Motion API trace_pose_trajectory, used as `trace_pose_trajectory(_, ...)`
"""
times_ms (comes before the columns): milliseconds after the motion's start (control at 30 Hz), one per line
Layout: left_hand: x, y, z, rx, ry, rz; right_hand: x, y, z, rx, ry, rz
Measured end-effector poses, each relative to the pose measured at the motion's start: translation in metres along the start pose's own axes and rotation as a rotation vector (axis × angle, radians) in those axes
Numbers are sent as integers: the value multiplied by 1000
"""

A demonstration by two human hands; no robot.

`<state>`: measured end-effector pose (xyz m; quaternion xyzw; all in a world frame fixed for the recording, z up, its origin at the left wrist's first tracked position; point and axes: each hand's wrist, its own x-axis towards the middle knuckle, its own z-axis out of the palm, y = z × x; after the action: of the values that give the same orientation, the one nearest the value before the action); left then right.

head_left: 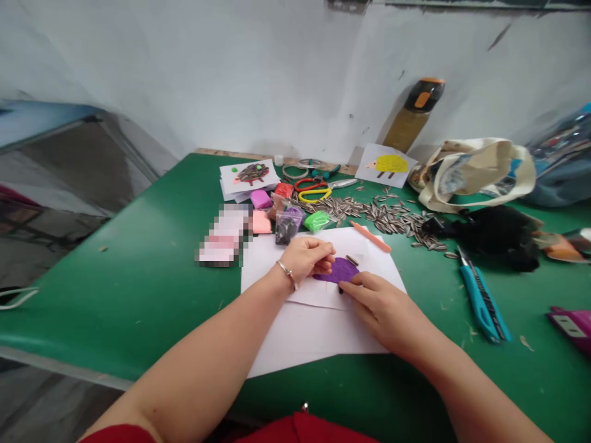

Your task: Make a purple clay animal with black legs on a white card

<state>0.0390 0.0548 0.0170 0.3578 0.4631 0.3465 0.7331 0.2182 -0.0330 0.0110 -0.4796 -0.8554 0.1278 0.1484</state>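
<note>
A flattened purple clay shape (pixel 339 269) lies on a sheet of white paper (pixel 295 335), with one sunflower seed (pixel 352 260) at its upper right edge. My left hand (pixel 308 257), a silver bracelet at the wrist, hovers over the clay's left side. Its thumb and fingers are pinched together, and whatever is between them is hidden. My right hand (pixel 376 301) rests palm down on the paper with fingers stretched toward the clay's lower right edge. Beside those fingertips a small dark piece (pixel 341 289) shows below the clay.
Sunflower seeds (pixel 392 215) are scattered behind the paper, near bagged clay (pixel 287 227), scissors (pixel 318 187) and an orange stick (pixel 370 236). Right are a blue utility knife (pixel 482 301), black plastic bag (pixel 501 237) and cloth bag (pixel 480 175). A bottle (pixel 413 117) leans against the wall; hedgehog pictures (pixel 249 178) stand behind.
</note>
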Motion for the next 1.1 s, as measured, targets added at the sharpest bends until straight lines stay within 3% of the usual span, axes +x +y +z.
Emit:
trace_pose_trajectory(200, 0, 0, -2, 15, -10, -12, 0, 0, 5, 8, -11, 14)
trace_pose_trajectory(300, -1, 1, -3, 0, -30, -20, 2, -2, -2, 50, -25, 92)
trace_pose_trajectory(433, -4, 5, -3, -26, -54, -21, 16, -6, -21, 56, 110, 240)
trace_pose_trajectory(533, -7, 7, -4, -54, -84, -7, 37, -12, -30, 28, 169, 227)
trace_pose_trajectory(700, -10, 8, -6, -94, -122, 1, 59, -19, -18, 159, 324, 220)
trace_pose_trajectory(1100, -8, 5, -5, -98, -182, -68, 58, -5, -5, 455, 372, 274)
